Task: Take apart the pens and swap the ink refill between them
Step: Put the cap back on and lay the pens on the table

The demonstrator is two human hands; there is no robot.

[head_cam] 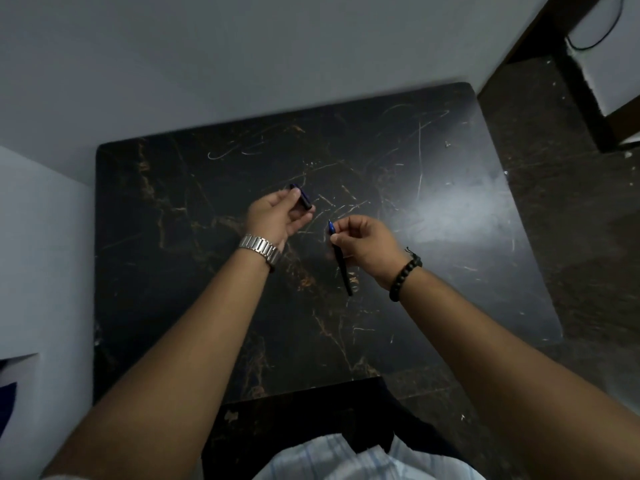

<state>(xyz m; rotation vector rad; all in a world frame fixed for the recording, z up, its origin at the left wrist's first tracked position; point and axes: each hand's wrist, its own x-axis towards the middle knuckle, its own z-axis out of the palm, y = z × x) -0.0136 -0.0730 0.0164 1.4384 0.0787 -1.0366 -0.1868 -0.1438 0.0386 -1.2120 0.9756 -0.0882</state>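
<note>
My left hand (277,216), with a metal watch at the wrist, holds a short dark blue pen cap (303,197) between thumb and fingers above the black marble table (194,188). My right hand (363,242), wearing a dark bead bracelet, pinches a thin dark pen body (341,265) near its upper end. The blue tip of that pen body points up and its tail slants down toward me. The two pieces are apart, a small gap between them. No second pen shows anywhere in view.
The table stands against a pale wall (242,46) at the back and left. A dark speckled floor (554,202) lies to the right, with a dark wooden frame (585,91) and a black cable at top right. My dark trousers show at the bottom.
</note>
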